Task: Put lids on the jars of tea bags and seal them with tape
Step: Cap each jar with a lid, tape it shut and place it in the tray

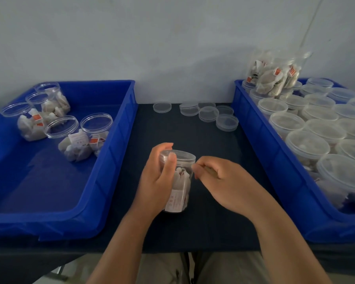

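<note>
Jar (182,186) gripped upright by left hand (158,179) — right hand's (223,179) fingertips pinch at its lid (181,155), holding what, unclear.

held jar (182,181): its left side is hidden under the palm and fingers of the left hand (158,179); the print on its label is too small to read.
right hand (219,177): the fingertips are pinched together at the rim of the lid (184,155); if something is between them, it cannot be told.
right bin (291,191): cut off by the right edge; the lidded jars (307,144) hide what is below them.
left bin (115,152): its left end is outside the picture.
stacked jars (273,76): blurred, outlines run together, number unclear.
loose lids (208,113): they overlap, count uncertain.
</note>
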